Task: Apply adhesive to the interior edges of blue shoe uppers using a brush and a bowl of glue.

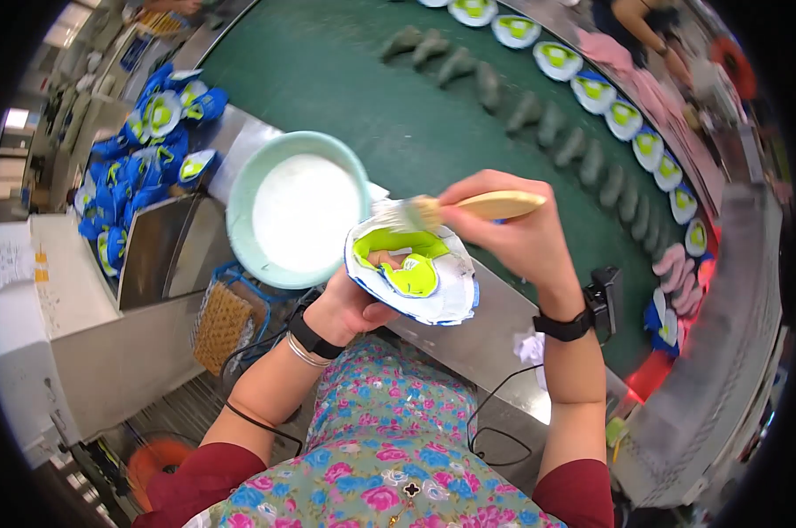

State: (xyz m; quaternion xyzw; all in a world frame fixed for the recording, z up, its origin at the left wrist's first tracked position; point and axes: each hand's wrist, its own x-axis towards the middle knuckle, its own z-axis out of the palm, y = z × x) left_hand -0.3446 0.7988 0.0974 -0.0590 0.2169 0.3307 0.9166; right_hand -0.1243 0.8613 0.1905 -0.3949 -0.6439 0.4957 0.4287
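Observation:
My left hand (347, 304) is closed round a shoe upper (452, 286), holding it from below with its underside facing up. The upper has a white rim, a lime-green lining and blue edges; some of my left fingers show through its opening. My right hand (514, 231) grips a brush (509, 204) by its pale wooden handle. The brush's whitish bristles are at the far left edge of the upper, blurred, so I cannot tell how firmly they touch. Just left of the upper stands a pale green basin (239, 194) with white liquid (306, 211) in it.
A pile of blue and lime uppers (143, 176) lies at the left. Dark grey shoe-shaped pieces (552, 125) and a row of white-rimmed uppers (557, 60) line the green belt (328, 70). A blue basket (262, 304) stands below the basin. Another person's arm (644, 26) shows at upper right.

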